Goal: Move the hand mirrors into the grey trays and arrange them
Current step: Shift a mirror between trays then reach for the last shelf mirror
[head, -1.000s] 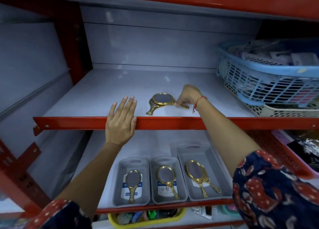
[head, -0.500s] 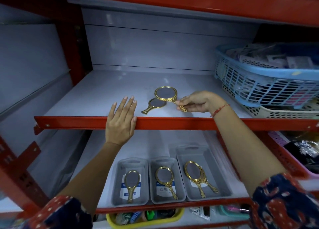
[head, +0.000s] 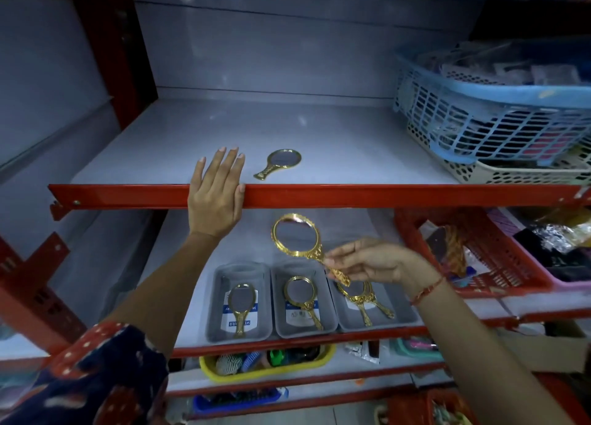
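Head view of a red-framed shelving unit. The right hand (head: 367,261) pinches the handle of a gold hand mirror (head: 299,237) between thumb and fingertips, the other fingers loosely curled; the mirror hangs in the air, glass tilted up to the left, above the three grey trays on the lower shelf (head: 198,284). The left hand (head: 216,192) lies flat and open, fingers together, over the red front edge of the upper shelf (head: 319,143), holding nothing. A smaller gold mirror (head: 279,162) lies on the upper shelf just right of the left hand's fingertips, its handle pointing toward the front left. The left tray (head: 238,301) holds one mirror, the middle tray (head: 303,301) one, and the right tray (head: 374,309) two overlapping mirrors, partly hidden by the right hand. A blue basket (head: 492,104) stacked on a cream basket (head: 511,171) stands at the right of the upper shelf. A red basket (head: 499,258) sits right of the trays.
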The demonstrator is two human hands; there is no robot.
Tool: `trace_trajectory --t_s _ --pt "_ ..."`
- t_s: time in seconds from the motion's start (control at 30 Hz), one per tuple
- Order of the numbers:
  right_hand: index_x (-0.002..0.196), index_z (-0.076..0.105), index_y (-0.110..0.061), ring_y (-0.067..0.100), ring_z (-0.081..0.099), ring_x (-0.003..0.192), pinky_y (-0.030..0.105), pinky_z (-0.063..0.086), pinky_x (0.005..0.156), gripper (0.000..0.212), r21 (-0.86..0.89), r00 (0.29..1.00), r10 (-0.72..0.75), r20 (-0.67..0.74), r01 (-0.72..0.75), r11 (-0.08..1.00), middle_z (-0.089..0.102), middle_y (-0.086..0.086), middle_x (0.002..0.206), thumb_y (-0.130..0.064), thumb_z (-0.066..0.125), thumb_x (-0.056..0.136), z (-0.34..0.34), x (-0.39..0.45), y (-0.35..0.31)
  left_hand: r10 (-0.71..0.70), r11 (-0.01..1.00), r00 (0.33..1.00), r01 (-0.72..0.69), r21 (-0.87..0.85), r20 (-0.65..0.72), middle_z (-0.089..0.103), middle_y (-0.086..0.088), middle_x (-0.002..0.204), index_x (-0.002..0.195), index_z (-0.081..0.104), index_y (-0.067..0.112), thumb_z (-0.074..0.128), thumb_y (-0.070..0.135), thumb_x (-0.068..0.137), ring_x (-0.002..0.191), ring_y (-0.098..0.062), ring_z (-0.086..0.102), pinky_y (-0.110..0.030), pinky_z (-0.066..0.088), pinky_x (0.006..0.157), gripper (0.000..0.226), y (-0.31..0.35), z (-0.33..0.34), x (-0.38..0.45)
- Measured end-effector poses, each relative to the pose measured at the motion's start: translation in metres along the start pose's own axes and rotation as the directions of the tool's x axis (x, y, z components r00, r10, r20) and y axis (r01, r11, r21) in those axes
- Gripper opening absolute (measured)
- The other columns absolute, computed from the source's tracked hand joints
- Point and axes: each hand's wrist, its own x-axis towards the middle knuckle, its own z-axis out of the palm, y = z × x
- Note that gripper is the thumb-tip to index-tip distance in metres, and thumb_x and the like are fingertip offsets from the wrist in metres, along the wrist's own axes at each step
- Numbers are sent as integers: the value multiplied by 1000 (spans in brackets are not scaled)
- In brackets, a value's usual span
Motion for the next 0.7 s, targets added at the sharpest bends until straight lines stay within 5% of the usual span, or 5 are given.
trace_trajectory --t_s 0.27,0.4,0.57,0.7 --pt "95 69 -4 12 67 80 28 54 92 11 83 953 241 -183 -229 970 73 3 78 -4 69 84 22 80 68 12 999 1000 -11 38 -27 48 -8 148 143 44 12 25 29 101 140 -24 42 -37 12 122 49 -2 4 -1" --pt "117 60 11 26 70 89 38 53 97 31 168 881 288 -375 -241 956 71 21 108 1 63 88 41 113 100 22 998 999 -19 60 -48 46 -7 149 144 42 13 25 30 101 141 -23 40 -38 11 122 50 -3 7 -2" --pt "92 69 4 27 71 98 41 59 88 24 6 789 249 -562 -298 955 73 17 106 -7 80 73 62 129 120 36 997 997 -32 68 -65 47 -8 149 144 42 13 27 30 100 141 -25 41 -38 9 122 49 -5 10 -2" --pt "62 50 -15 25 69 96 35 58 87 30 -154 803 194 -564 -334 930 67 11 92 -12 76 77 61 127 121 37 997 997 -33 70 -64 48 -8 148 144 41 13 28 30 100 140 -24 42 -37 9 123 49 -5 11 -2"
